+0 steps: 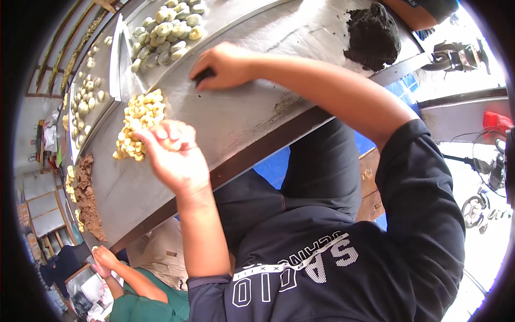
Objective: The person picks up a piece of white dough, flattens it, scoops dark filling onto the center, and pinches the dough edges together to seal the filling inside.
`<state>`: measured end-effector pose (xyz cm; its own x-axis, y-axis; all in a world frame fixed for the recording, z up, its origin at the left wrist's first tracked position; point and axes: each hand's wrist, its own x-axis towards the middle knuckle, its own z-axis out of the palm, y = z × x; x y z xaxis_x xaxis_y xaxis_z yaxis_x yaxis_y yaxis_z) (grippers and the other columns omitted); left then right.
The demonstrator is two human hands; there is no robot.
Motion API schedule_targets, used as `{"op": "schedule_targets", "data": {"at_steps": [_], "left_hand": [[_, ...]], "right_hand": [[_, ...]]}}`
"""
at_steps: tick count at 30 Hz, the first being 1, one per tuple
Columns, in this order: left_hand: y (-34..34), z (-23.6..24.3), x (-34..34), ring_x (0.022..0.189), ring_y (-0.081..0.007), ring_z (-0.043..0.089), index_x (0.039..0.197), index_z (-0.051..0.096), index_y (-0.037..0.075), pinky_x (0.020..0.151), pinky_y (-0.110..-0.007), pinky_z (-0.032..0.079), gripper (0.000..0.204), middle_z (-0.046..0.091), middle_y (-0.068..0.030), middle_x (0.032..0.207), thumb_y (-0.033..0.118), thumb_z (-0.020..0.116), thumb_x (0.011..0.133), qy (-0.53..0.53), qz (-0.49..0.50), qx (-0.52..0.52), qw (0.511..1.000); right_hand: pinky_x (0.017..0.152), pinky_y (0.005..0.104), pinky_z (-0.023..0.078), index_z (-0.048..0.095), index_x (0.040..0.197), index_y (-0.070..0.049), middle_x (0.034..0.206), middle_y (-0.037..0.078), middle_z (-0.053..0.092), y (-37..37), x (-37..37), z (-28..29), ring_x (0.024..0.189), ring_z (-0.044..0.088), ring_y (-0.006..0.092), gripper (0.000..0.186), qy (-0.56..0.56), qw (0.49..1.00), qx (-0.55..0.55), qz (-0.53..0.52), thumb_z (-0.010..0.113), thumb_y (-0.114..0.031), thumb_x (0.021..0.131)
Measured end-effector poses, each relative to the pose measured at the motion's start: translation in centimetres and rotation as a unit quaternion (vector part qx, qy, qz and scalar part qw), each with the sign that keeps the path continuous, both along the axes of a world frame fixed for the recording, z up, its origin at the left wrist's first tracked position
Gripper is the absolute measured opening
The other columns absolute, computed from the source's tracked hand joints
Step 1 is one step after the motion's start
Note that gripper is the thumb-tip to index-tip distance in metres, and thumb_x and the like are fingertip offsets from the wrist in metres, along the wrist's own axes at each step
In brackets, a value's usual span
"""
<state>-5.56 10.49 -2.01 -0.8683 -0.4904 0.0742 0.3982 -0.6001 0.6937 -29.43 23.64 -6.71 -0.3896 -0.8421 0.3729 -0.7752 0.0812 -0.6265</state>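
My right hand is closed over the metal table, with a small lump of black paste between its thumb and fingers. My left hand is turned palm up with its fingers curled in; whatever may lie inside them cannot be made out. Just beyond it sits a pile of small pale-yellow dough pieces. A large mound of the same black paste rests at the table's far right.
Rounded greyish-green dough balls fill a tray at the back; more lie on another tray to the left. A brown crumbly mass is at the table's left end. A co-worker's hands are lower left; another person's arm is upper right.
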Motion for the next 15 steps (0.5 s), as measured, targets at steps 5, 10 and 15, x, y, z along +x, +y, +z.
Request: {"op": "schedule_targets", "data": {"at_steps": [5,10,15], "left_hand": [[-3.1,2.8,4.7,0.119,-0.0229,0.064,0.133,0.069,-0.003,0.096,-0.039,0.054,0.033,0.071,-0.0168,0.139,0.025,0.058,0.121,-0.121,-0.021,-0.298,0.947],[-2.4,2.4,5.7,0.132,-0.0231,0.068,0.138,0.072,-0.006,0.111,-0.039,0.057,0.03,0.071,-0.0181,0.146,0.002,0.073,0.11,-0.136,0.0,-0.704,0.697],[0.3,-2.2,3.6,0.123,-0.0235,0.076,0.152,0.066,-0.006,0.11,-0.037,0.06,0.045,0.08,-0.0174,0.131,-0.003,0.075,0.107,-0.153,-0.07,-0.488,0.857]], "right_hand": [[0.105,0.0428,0.062,0.086,0.115,-0.011,0.132,0.013,0.08,1.4,9.5,1.8,0.127,0.074,0.0319,0.022,0.085,0.981,0.046,0.171,0.082,-0.021,0.095],[0.1,0.0414,0.064,0.087,0.121,-0.01,0.12,0.013,0.084,12.2,3.3,3.2,0.111,0.081,0.0315,0.024,0.051,0.998,-0.031,0.02,0.083,-0.014,0.097],[0.099,0.0379,0.065,0.086,0.126,-0.008,0.119,0.013,0.086,18.3,-4.0,0.8,0.11,0.082,0.0272,0.029,0.048,0.968,-0.018,-0.245,0.086,-0.019,0.099]]}}
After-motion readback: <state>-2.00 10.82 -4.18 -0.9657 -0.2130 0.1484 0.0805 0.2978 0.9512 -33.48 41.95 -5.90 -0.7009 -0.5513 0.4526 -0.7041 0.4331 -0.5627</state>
